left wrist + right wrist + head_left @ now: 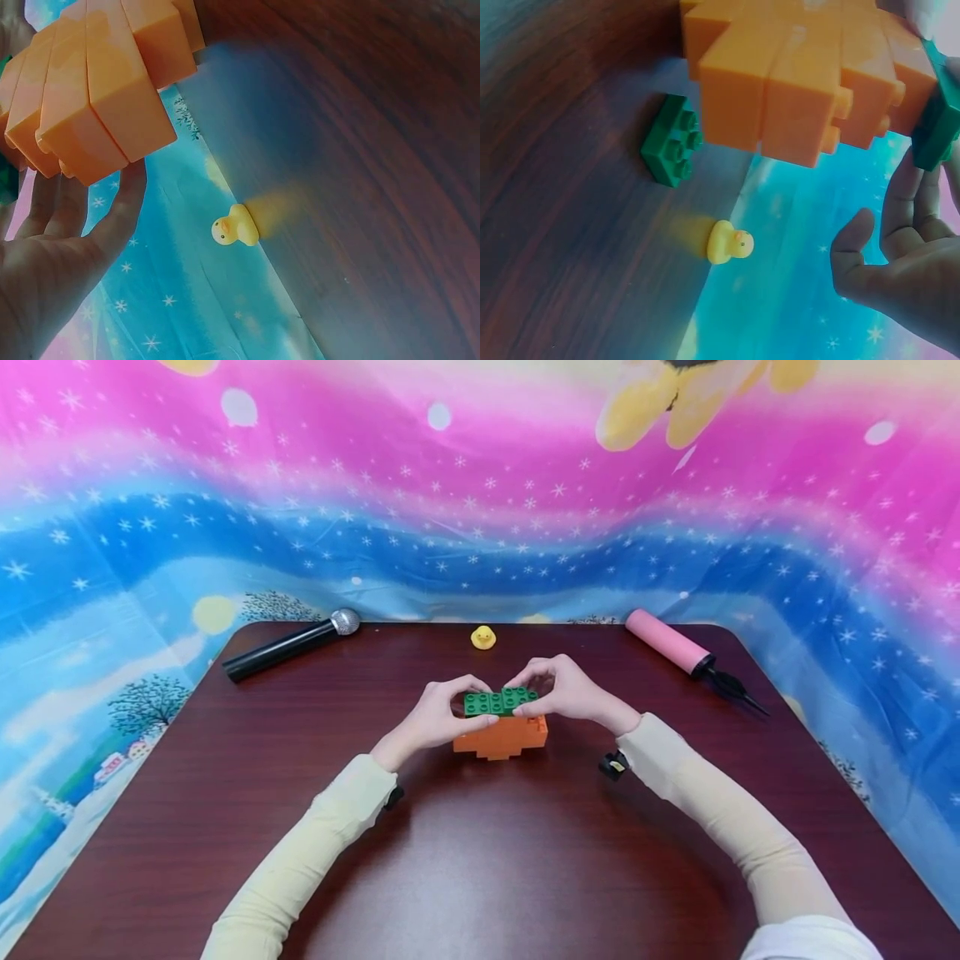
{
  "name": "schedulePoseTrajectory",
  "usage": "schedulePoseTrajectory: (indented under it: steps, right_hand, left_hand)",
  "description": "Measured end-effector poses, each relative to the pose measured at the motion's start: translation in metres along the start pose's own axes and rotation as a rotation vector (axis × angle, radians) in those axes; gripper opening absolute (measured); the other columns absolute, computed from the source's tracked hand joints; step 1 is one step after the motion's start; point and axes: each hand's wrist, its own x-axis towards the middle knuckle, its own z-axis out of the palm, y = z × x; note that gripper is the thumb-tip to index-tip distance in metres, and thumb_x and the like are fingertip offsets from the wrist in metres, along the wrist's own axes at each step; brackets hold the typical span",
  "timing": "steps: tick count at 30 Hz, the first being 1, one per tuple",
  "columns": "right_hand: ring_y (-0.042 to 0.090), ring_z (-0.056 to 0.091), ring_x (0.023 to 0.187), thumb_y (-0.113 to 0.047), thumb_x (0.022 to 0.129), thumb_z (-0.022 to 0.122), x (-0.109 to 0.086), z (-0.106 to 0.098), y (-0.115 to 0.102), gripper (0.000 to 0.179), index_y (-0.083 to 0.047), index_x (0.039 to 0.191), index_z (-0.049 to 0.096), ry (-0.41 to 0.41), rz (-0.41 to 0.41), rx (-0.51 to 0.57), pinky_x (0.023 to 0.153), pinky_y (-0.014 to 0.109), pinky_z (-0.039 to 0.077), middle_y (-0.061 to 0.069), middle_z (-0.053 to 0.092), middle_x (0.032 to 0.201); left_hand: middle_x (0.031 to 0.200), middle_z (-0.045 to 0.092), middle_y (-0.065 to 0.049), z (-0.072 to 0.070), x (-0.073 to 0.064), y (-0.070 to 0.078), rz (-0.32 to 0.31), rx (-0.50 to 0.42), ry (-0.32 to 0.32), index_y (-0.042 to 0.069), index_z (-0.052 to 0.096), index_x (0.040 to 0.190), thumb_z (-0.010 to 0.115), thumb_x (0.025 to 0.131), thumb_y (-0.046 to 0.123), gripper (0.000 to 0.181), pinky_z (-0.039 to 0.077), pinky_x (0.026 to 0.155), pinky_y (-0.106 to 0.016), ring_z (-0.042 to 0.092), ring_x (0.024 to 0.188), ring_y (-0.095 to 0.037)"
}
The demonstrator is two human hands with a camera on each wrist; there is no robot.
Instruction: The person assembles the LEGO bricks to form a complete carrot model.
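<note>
A stepped build of orange bricks (498,743) sits near the middle of the table, with a left green brick (478,703) and a right green brick (519,697) on top. My left hand (435,714) holds the left one, thumb in front and fingers behind; in the left wrist view, those fingers (124,206) pass behind the orange build. My right hand (573,689) pinches the right green brick, also seen from the side in the right wrist view. Another green brick (671,142) lies loose beyond the build, hidden in the head view.
A yellow rubber duck (483,637) stands near the table's far edge. A microphone (292,647) lies at the far left, and a pink hand pump (671,643) at the far right. Patterned cloth (450,510) hangs behind the dark wooden table (480,877).
</note>
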Motion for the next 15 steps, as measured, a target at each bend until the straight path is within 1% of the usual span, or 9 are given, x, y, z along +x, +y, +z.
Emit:
schedulePoseTrajectory:
  steps: [4,8,12,15]
  right_hand:
    - [0.020,0.066,0.069,-0.006,0.075,0.080,-0.0001,0.0010,0.0004,0.031,-0.002,0.105,0.073,0.009,-0.005,0.016,0.065,0.035,0.057,0.012,0.061,0.089]
    - [0.020,0.065,0.070,-0.006,0.074,0.081,-0.0009,0.0020,0.0012,0.032,-0.002,0.105,0.073,0.024,-0.015,0.004,0.065,0.034,0.056,0.012,0.061,0.088]
    - [0.021,0.064,0.074,-0.007,0.073,0.082,-0.0021,0.0024,0.0015,0.032,-0.003,0.104,0.073,0.033,-0.011,-0.011,0.067,0.034,0.056,0.012,0.061,0.088]
    - [0.023,0.063,0.075,-0.007,0.073,0.082,-0.0033,0.0027,0.0001,0.033,-0.003,0.105,0.073,0.036,-0.013,-0.018,0.067,0.034,0.056,0.011,0.061,0.088]
  left_hand:
    - [0.086,0.068,-0.003,-0.0008,0.0005,0.0000,0.006,-0.010,0.003,0.012,0.064,0.106,0.076,0.083,0.023,0.029,0.057,0.071,-0.038,0.066,0.069,-0.017]
    - [0.086,0.068,-0.003,-0.0019,0.0009,0.0009,0.005,-0.007,-0.009,0.013,0.064,0.106,0.076,0.083,0.024,0.029,0.057,0.071,-0.037,0.065,0.068,-0.016]
    - [0.088,0.069,-0.001,-0.0030,0.0013,0.0025,0.001,0.021,-0.031,0.013,0.064,0.107,0.075,0.083,0.026,0.029,0.057,0.070,-0.034,0.064,0.067,-0.012]
    - [0.089,0.069,0.000,-0.0044,0.0012,0.0049,0.010,0.057,-0.043,0.014,0.064,0.107,0.075,0.083,0.027,0.029,0.056,0.066,-0.031,0.061,0.065,-0.011]
